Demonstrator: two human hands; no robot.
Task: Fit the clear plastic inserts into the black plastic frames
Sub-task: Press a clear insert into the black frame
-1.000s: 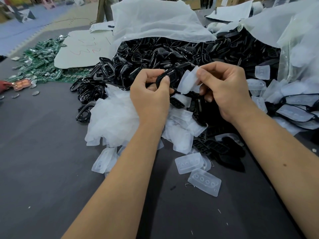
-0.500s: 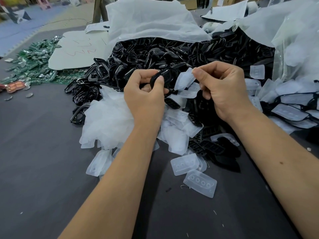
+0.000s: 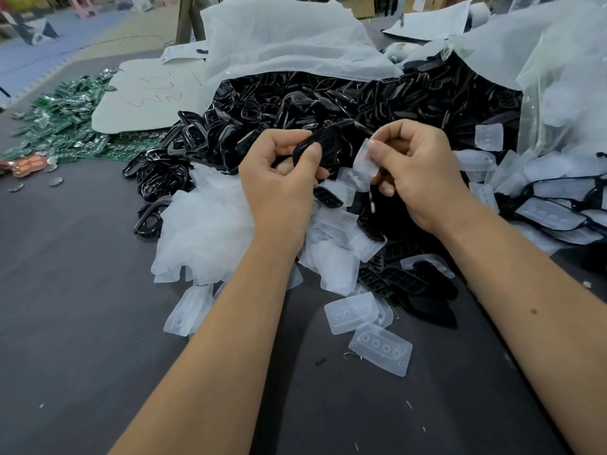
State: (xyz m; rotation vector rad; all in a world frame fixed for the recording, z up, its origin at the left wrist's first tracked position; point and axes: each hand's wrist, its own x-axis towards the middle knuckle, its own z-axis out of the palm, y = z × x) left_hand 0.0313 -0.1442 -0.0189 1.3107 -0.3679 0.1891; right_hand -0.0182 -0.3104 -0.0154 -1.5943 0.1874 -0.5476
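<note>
My left hand [image 3: 279, 178] grips one black plastic frame [image 3: 323, 141], thumb across its near rim, fingers curled behind. My right hand [image 3: 417, 172] pinches one clear plastic insert [image 3: 364, 164] by its upper edge between thumb and forefinger; the rest hangs below my fingertips. Insert and frame are just beside each other, not yet mated

Judgement on handling: the insert looks thin, light, flexible, probably slick; a corner pinch lets it droop, so I'd shift to hold its two long edges before pressing. The frame looks stiff and light; best held by the rim, opening left free

Beneath my hands: heap of loose inserts [image 3: 335, 257]. Beyond my fingertips: pile of black frames [image 3: 295, 103] spilling from a white bag [image 3: 279, 44]. Outside my right wrist: what look like frames already fitted with inserts [image 3: 551, 215]. Well beyond my left hand: green circuit boards [image 3: 62, 123]
</note>
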